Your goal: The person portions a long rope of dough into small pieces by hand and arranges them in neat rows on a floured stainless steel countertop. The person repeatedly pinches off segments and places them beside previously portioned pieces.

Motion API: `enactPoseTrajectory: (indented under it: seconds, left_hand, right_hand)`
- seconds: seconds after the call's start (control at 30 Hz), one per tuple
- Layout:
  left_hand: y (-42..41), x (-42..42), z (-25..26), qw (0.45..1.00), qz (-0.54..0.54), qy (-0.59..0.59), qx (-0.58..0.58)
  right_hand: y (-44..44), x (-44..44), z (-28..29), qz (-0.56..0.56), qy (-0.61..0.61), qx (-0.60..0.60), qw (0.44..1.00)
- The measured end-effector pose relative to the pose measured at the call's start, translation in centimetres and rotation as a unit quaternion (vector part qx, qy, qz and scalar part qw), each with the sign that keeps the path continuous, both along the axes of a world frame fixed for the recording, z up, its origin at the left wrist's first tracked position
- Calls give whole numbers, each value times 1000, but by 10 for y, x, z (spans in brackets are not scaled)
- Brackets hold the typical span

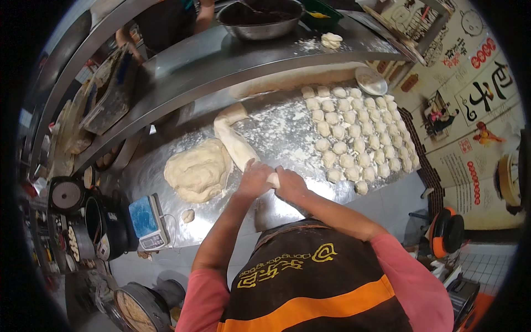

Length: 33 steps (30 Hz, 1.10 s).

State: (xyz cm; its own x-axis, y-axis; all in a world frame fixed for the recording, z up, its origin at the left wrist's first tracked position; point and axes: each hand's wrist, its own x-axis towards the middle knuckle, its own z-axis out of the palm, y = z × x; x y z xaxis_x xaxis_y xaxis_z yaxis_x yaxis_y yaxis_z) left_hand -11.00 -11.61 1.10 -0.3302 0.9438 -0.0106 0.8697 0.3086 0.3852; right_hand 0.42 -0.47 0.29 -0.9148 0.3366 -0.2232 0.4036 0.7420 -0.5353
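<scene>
My left hand (256, 178) is closed around the near end of a long dough roll (234, 141) that curves away across the floured steel table (282, 124). Against it, my right hand (291, 184) grips the tip of the same dough, and a short pale piece shows between the two hands. A large dough mound (199, 170) lies left of the roll. Rows of small dough pieces (359, 144) cover the right part of the table. One small dough lump (188, 216) sits by itself near the front left edge.
A digital scale (152, 240) with a blue top stands at the table's left end. A raised steel shelf (186, 74) crosses the far side, bearing a large metal basin (261, 25). A metal bowl (371, 81) rests at the far right. Another person (166, 25) stands beyond the shelf.
</scene>
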Motion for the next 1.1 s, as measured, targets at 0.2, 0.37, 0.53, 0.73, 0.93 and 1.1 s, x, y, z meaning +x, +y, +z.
enactPoseTrajectory:
  seconds: [0.2,0.37,0.53,0.73,0.93,1.1]
  left_hand:
    - [6,5,-2,999,2,-17,-52]
    - [22,10,14,987,-15,-155,34]
    - [43,-10,-2,878,-24,-477,-1]
    - [54,-20,-16,896,-34,-433,-90]
    - [47,9,35,956,30,-253,-146]
    - [38,26,35,964,-15,-235,-123]
  right_hand:
    - [16,9,5,67,-78,40,994]
    - [18,10,23,122,-32,144,981]
    - [22,5,40,131,69,246,958]
    - [26,-9,33,52,53,223,972]
    - [38,-16,26,15,-98,169,981]
    - [84,-8,40,-69,-141,180,971]
